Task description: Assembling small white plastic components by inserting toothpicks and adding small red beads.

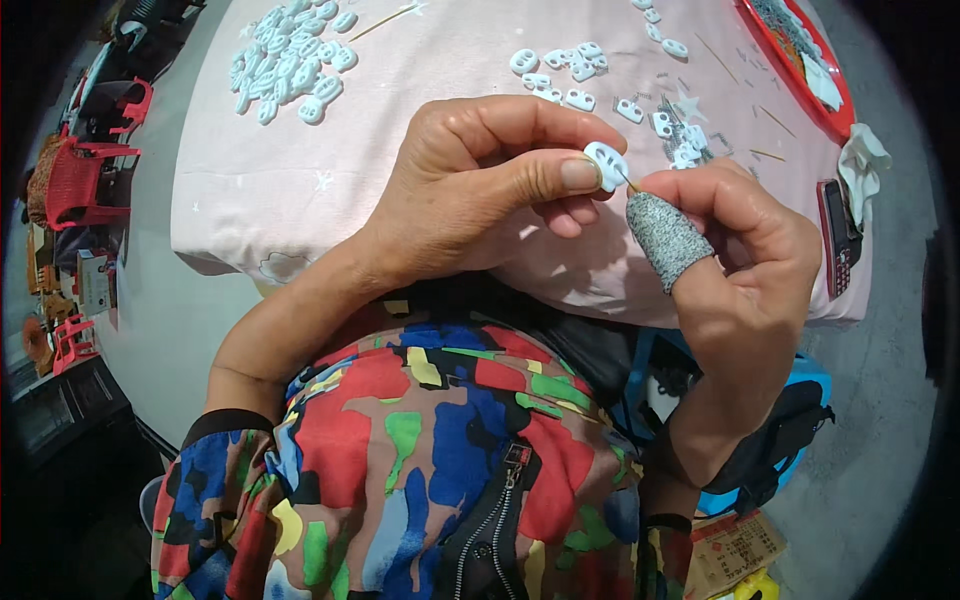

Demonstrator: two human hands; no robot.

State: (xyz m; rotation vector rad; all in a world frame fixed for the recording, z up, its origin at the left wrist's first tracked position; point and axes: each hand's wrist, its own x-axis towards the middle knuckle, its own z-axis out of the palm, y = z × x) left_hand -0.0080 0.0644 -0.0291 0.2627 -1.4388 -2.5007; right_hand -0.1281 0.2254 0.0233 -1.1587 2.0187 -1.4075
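Observation:
Between its thumb and index finger, my left hand (465,185) pinches a small white oval plastic piece (605,165) with holes through it. My right hand (750,225) is closed in a pinch too, its thumb covered by a grey knitted finger sleeve (668,240). From that pinch a thin metal pin (627,181) reaches to the white piece's right side; whether its tip is inside a hole is too small to tell. Both hands are raised over the near part of the cloth-covered table (240,180).
A heap of white oval pieces (285,70) lies far left. Smaller white pieces (580,65) are scattered at the far middle, beside a mix of white parts and little springs (685,140). A red tray (848,115), white cloth (862,165) and phone (838,235) stand right.

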